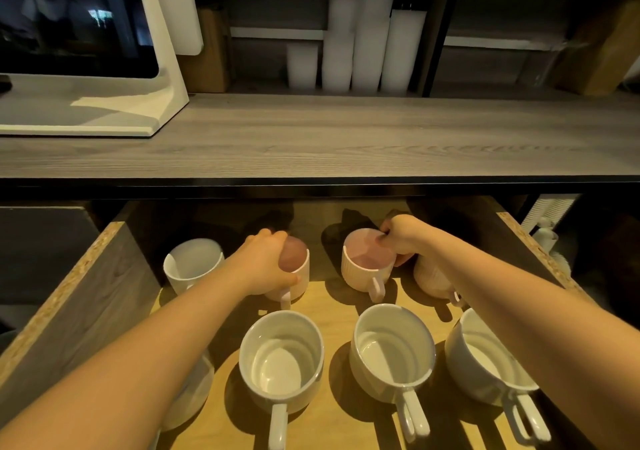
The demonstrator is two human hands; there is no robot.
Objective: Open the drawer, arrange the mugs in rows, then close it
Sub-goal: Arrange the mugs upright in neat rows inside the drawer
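The drawer [86, 287] stands pulled open under the counter, with mugs on its light wooden floor. My left hand [265, 264] grips the rim of a pink ribbed mug [298, 269] in the back row. My right hand [403, 238] pinches the far rim of a second pink ribbed mug [363, 266]. A third pink mug [433, 280] lies partly hidden under my right forearm. A white mug [192, 264] stands at the back left. Three white mugs [280, 359] [391, 352] [485, 356] form the front row, handles toward me. Another white mug [194, 390] is mostly hidden under my left forearm.
The grey wooden counter [346, 138] overhangs the back of the drawer. A white screen stand [145, 96] sits on it at the left. Stacks of white cups [360, 47] fill the shelf behind. White items [547, 221] lie right of the drawer.
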